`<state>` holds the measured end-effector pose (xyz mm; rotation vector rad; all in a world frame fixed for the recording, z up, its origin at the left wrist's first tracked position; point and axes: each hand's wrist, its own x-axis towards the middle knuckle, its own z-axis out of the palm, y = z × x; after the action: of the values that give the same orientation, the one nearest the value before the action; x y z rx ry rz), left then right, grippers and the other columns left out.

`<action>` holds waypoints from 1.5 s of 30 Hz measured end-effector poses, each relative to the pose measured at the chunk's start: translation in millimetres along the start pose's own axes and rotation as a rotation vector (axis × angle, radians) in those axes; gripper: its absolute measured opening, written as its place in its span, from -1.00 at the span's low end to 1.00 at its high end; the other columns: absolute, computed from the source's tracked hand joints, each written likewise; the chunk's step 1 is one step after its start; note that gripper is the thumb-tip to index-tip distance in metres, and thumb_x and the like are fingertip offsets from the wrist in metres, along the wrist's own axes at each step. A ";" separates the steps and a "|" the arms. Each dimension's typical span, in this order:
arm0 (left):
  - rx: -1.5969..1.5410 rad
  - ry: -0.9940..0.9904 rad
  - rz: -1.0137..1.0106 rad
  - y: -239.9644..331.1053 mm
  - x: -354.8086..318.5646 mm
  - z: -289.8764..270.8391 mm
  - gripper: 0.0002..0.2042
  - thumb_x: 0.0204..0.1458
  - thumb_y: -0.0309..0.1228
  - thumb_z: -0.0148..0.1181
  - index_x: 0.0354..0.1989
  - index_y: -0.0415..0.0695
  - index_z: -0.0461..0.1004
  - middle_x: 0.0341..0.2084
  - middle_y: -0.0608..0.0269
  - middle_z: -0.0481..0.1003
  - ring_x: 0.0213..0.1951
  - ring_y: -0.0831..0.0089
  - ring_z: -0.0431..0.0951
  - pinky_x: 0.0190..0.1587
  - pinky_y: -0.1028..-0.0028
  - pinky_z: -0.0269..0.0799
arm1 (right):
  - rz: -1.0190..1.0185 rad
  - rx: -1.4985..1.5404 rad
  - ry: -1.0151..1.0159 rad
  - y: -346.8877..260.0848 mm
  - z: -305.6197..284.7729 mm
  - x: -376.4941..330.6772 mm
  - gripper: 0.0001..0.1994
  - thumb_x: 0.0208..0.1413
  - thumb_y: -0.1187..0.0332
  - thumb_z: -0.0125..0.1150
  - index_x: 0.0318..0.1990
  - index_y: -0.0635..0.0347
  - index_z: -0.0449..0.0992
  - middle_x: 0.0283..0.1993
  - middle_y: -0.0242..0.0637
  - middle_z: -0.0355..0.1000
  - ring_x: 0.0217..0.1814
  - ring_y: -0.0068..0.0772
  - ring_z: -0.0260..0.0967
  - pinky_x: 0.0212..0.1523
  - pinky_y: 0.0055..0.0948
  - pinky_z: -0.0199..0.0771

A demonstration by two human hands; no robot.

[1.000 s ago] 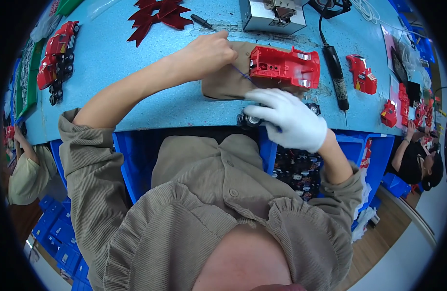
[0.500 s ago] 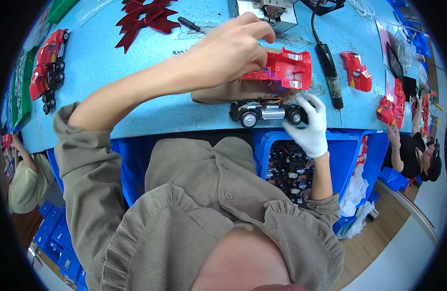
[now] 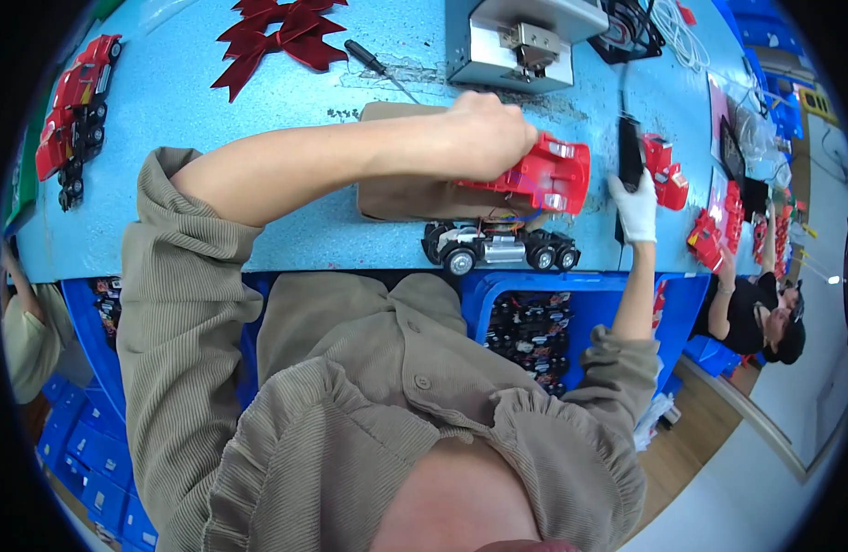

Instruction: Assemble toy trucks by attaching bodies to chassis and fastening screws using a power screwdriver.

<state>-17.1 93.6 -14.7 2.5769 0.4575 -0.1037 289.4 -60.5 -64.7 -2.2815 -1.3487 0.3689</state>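
Observation:
My bare left hand (image 3: 490,138) grips the edge of an upturned red toy truck body (image 3: 568,177), its fingers curled at the body's far left corner. Below the body, a black and silver toy truck chassis (image 3: 502,250) stands on its wheels near the table's front edge, untouched by either hand. Thin coloured wires show between the two parts. A brown pad (image 3: 401,204) lies partly beneath the body. My right hand (image 3: 636,210), in a white glove, is closed around the lower part of a corded black tool (image 3: 630,152) resembling a soldering iron.
A grey metal machine (image 3: 511,46) stands beyond my hands. Dark red bows (image 3: 277,39) and a screwdriver (image 3: 367,57) lie farther left. Red trucks (image 3: 79,110) occupy the left edge; more red bodies (image 3: 665,173) lie right, near another person's hand (image 3: 726,265). A blue bin (image 3: 484,308) holds several chassis below.
My right hand has left the chassis and moved right onto the black tool. My left hand still holds the truck body. The whole view has shifted slightly.

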 end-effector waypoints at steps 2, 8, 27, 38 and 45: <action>0.012 0.083 0.071 0.8 -3.2 4.7 -0.81 -0.13 -0.40 0.09 -0.36 -0.20 0.51 -0.37 -0.03 0.52 -0.32 0.07 0.56 -0.33 0.23 0.46 | -0.030 0.191 0.173 -3.3 -17.9 4.9 -0.68 -0.11 0.32 0.30 -0.19 0.23 0.43 -0.35 -0.37 0.40 -0.43 -0.54 0.29 -0.34 -0.51 0.32; 0.004 0.107 0.134 -1.0 -4.4 6.8 -0.82 -0.12 -0.38 0.08 -0.38 -0.20 0.51 -0.40 -0.02 0.51 -0.35 0.08 0.56 -0.35 0.22 0.46 | -0.073 1.200 0.469 -124.8 -80.7 30.8 -0.83 -0.08 0.30 0.20 -0.34 0.15 0.45 -0.50 -0.46 0.30 -0.57 -0.51 0.24 -0.45 -0.44 0.34; -0.035 0.055 0.089 1.7 -5.7 2.1 -0.86 -0.15 -0.43 0.10 -0.42 -0.22 0.49 -0.35 -0.01 0.47 -0.31 0.07 0.51 -0.31 0.23 0.43 | -0.490 1.015 0.366 -260.5 22.2 62.5 -0.89 0.08 0.40 0.01 -0.34 0.26 0.39 -0.68 -0.36 0.20 -0.65 -0.45 0.25 -0.61 -0.35 0.32; 0.002 0.011 0.163 -3.4 0.6 -5.1 -0.88 -0.16 -0.46 0.10 -0.43 -0.22 0.47 -0.48 0.01 0.50 -0.38 0.06 0.54 -0.37 0.23 0.45 | -0.718 1.637 0.064 -214.0 -68.9 1.0 -0.72 -0.05 0.19 0.20 -0.23 0.07 0.34 -0.49 -0.30 0.36 -0.59 -0.48 0.25 -0.55 -0.51 0.31; 0.000 0.034 0.117 -2.4 0.4 -0.6 -0.83 -0.15 -0.44 0.08 -0.37 -0.18 0.52 -0.42 0.01 0.53 -0.31 0.12 0.56 -0.31 0.24 0.46 | -0.346 1.358 1.176 -245.6 -68.5 57.2 -0.76 -0.07 0.21 0.18 -0.34 0.12 0.34 -0.51 -0.42 0.33 -0.61 -0.40 0.26 -0.43 -0.46 0.36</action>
<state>-17.5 95.9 -15.4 2.6022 0.3181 -0.0186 163.2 73.7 120.6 -0.7554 -0.4702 -0.1797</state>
